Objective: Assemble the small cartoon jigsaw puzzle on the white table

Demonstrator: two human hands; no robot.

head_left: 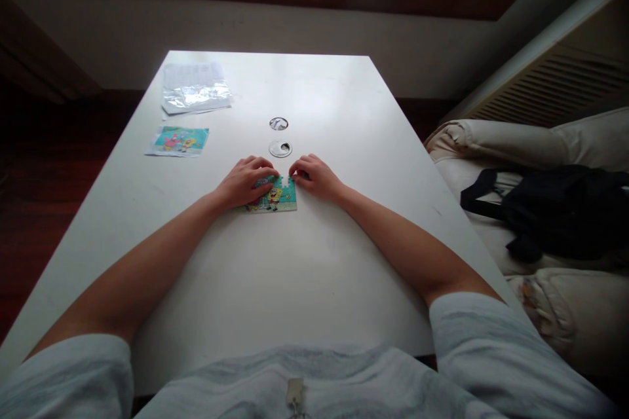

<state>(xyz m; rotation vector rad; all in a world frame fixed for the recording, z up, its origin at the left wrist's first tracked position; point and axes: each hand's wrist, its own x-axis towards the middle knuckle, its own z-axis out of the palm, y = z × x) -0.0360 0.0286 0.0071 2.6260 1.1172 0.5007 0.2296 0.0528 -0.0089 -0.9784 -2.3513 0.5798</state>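
A small jigsaw puzzle (pixel 275 200) with a turquoise cartoon picture lies flat on the white table, a notch showing in its far edge. My left hand (pixel 246 181) rests over the puzzle's left part, thumb and fingers apart, and covers much of that side. At the far right corner of the puzzle, my right hand (pixel 314 177) has its fingers curled, thumb and fingertips closed on the corner. Whether a loose piece is between those fingertips cannot be made out.
Beyond my hands, two round openings (pixel 280 148) sit in the white table (pixel 295 288). Farther left lie a printed cartoon sheet (pixel 181 141) and papers with a clear plastic bag (pixel 195 88). On the right stands a pale sofa (pixel 481 137) with a black bag or garment (pixel 565 209).
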